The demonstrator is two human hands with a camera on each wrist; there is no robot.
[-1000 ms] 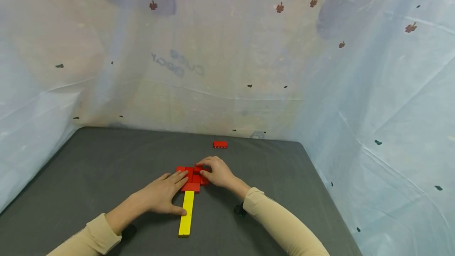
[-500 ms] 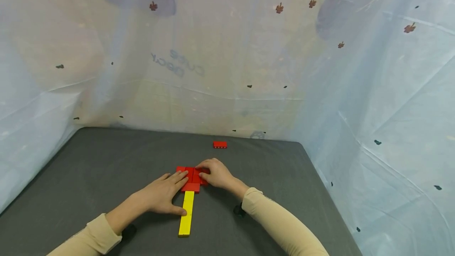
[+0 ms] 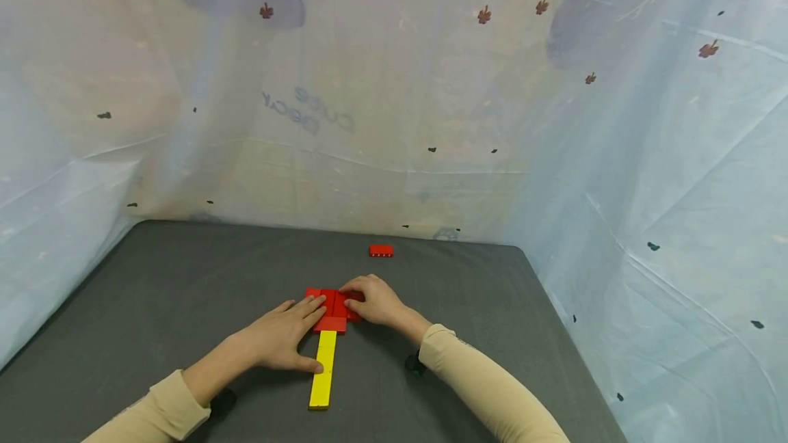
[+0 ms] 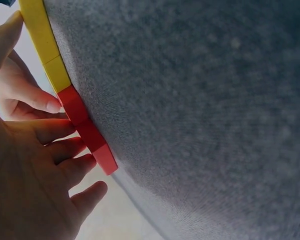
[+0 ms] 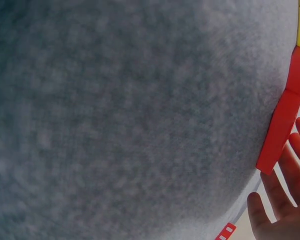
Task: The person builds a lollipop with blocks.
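Several red building blocks (image 3: pixel 329 299) lie together on the dark table, with one red block (image 3: pixel 330 324) set crosswise at the near end. From there a long yellow strip (image 3: pixel 324 354) runs toward me. My left hand (image 3: pixel 280 340) rests spread out, fingertips on the left red blocks and thumb touching the yellow strip. At the right side, my right hand (image 3: pixel 377 301) holds a red block between thumb and index finger, partly covering it. In the right wrist view, fingers (image 5: pixel 290 190) sit by the end of a red block (image 5: pixel 280 125).
A lone red block (image 3: pixel 381 250) with pale dots on its near side lies at the back of the dark table (image 3: pixel 215 272). A translucent printed sheet (image 3: pixel 369 122) hangs behind and on both sides. Dark objects show beneath both wrists.
My right hand has moved slightly nearer, bringing the red block in flush against the others and closing the gap there. The left hand has stayed in place.
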